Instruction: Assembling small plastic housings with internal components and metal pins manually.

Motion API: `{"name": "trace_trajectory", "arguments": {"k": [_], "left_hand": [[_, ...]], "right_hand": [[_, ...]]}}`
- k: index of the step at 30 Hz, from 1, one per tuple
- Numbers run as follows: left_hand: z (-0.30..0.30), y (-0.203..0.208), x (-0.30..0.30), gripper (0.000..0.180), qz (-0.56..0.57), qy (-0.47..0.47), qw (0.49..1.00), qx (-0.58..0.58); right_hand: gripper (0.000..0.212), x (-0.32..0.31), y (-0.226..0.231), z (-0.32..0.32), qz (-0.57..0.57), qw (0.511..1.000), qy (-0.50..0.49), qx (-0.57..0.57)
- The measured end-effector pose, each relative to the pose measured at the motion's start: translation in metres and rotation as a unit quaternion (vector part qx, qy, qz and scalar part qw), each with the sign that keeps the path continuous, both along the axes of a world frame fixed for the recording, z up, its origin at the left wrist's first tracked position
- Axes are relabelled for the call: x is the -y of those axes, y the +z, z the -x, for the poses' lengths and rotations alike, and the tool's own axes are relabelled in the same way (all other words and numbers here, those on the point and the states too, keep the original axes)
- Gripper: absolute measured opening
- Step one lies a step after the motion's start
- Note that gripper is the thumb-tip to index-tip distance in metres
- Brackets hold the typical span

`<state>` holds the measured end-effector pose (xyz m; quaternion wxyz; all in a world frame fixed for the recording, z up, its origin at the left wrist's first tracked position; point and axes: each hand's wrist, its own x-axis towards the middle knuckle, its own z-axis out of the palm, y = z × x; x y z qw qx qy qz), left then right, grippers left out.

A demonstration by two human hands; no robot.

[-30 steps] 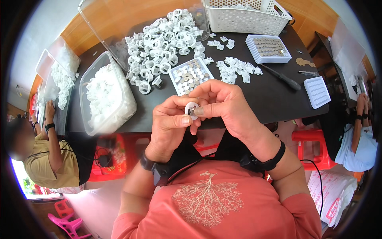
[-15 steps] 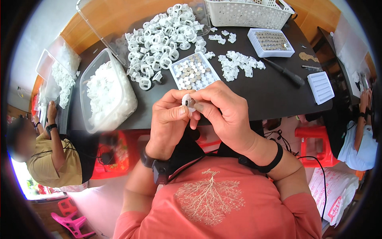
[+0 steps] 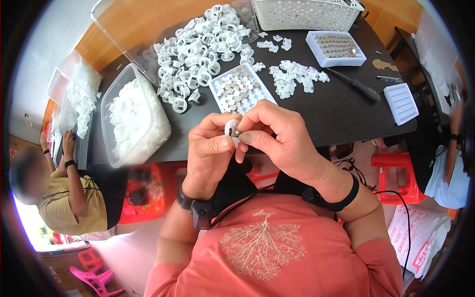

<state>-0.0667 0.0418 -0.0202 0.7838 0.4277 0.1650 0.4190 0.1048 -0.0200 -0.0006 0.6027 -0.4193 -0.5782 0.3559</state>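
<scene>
My left hand (image 3: 207, 151) pinches a small white round plastic housing (image 3: 231, 127) with a dark slot in its side, just above the table's near edge. From the right, my right hand (image 3: 283, 141) closes thumb and index finger on a small button cell (image 3: 238, 133) at the housing's slot. Only a bit of the cell's edge shows between the fingertips. Just beyond my hands sits a white tray (image 3: 216, 94) of loose silver and brownish button cells (image 3: 237, 88). Behind it spreads a heap of similar white plastic housings (image 3: 200, 47).
A clear bin (image 3: 161, 136) of white parts stands left. Small white clips (image 3: 294, 76), a screwdriver (image 3: 357, 85), stacked cell trays (image 3: 336, 62), a pale slotted tray (image 3: 401, 104) and a white basket (image 3: 307, 17) lie right and back. Co-workers sit at left (image 3: 81, 198) and right (image 3: 448, 173).
The cell in my right fingers has turned from face-on to nearly edge-on at the housing's slot. My left hand still holds the housing. The left co-worker's hands have shifted.
</scene>
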Motion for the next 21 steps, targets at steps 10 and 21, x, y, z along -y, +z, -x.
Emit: {"name": "trace_trajectory", "arguments": {"k": [10,21], "left_hand": [[-0.0044,0.0060,0.0049,0.037,-0.007,-0.008,1.000,0.008],[-0.0047,0.0058,0.0044,0.035,-0.016,-0.010,1.000,-0.004]], "right_hand": [[0.017,-0.0022,-0.0033,-0.0018,-0.152,0.957,-0.146,0.198],[0.023,-0.0015,-0.0050,0.0033,-0.249,0.915,-0.182,0.258]]}}
